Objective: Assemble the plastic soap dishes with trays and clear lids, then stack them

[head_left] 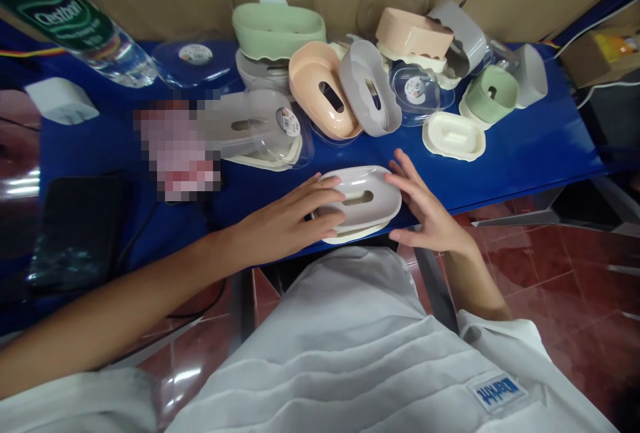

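Note:
Near the table's front edge lies a pale grey oval plastic tray (pixel 383 201) with a slot in its floor, stacked on a cream base (pixel 356 233). My left hand (pixel 300 216) holds the tray's left end, its fingers over the rim. At the right end, my right hand (pixel 425 210) has its fingers spread, with fingertips at or close to the rim; whether they touch is unclear. Behind them lie a peach tray (pixel 310 73), a grey slotted tray (pixel 357 73) and a cream base (pixel 453 134).
A blue table (pixel 530 146) carries a green box (pixel 280 30), a peach box (pixel 413 33), clear lids such as one with a round label (pixel 415 90), and a small green cup (pixel 495 93). At left are a water bottle (pixel 95 33) and a black phone-like slab (pixel 75 233). Cardboard stands behind.

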Action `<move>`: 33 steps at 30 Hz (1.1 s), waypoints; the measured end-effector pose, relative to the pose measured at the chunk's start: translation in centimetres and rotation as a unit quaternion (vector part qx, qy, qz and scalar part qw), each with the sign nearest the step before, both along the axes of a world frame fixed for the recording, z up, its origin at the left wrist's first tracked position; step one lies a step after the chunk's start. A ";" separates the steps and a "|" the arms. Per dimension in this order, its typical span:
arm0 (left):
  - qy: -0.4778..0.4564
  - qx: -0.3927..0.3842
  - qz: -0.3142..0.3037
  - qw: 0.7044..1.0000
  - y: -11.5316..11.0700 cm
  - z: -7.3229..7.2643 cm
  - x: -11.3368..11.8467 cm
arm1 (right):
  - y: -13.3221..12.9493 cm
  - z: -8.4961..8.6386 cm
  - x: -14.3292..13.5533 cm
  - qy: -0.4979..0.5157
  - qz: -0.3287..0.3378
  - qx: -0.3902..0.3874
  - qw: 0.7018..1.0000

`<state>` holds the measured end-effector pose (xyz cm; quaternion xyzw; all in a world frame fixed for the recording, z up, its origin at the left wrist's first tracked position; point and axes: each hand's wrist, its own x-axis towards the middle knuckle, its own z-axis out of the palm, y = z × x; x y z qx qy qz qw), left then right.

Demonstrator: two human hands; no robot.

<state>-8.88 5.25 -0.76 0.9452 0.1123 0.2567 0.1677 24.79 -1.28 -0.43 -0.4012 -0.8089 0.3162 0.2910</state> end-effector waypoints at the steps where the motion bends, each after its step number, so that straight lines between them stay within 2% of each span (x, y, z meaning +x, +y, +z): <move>1: 0.009 0.007 -0.002 1.000 0.0 0.2 0.0 | 0.0 0.0 -0.3 -0.025 0.006 0.024 0.999; 5: 0.044 0.058 -0.003 0.997 -0.5 0.6 0.2 | -0.4 -0.4 -1.3 -0.073 0.015 0.111 0.991; 9: 0.053 0.153 0.016 0.987 -0.7 0.9 0.2 | -0.7 -0.4 -1.7 -0.101 0.023 0.135 0.985; 11: 0.040 0.176 0.023 0.983 -0.7 1.0 0.3 | -0.7 -0.2 -1.9 -0.115 0.027 0.150 0.982; 16: 0.050 0.166 0.037 0.984 -0.5 1.0 0.3 | -0.7 -0.1 -2.5 -0.150 0.015 0.213 0.965; 22: 0.066 0.146 0.041 0.986 -0.4 0.7 0.2 | -0.2 1.1 -2.8 -0.164 0.052 0.190 0.967; 24: 0.070 0.137 0.039 0.987 -0.4 0.6 0.2 | 1.0 1.8 -3.5 -0.158 0.042 0.196 0.967; 28: 0.049 0.126 0.019 0.991 -0.5 0.4 -0.1 | 5.4 2.9 -7.2 -0.189 -0.050 0.206 0.959; 33: 0.046 0.122 -0.001 0.991 -0.6 0.4 -0.3 | 10.5 2.8 -13.2 -0.264 -0.036 0.214 0.940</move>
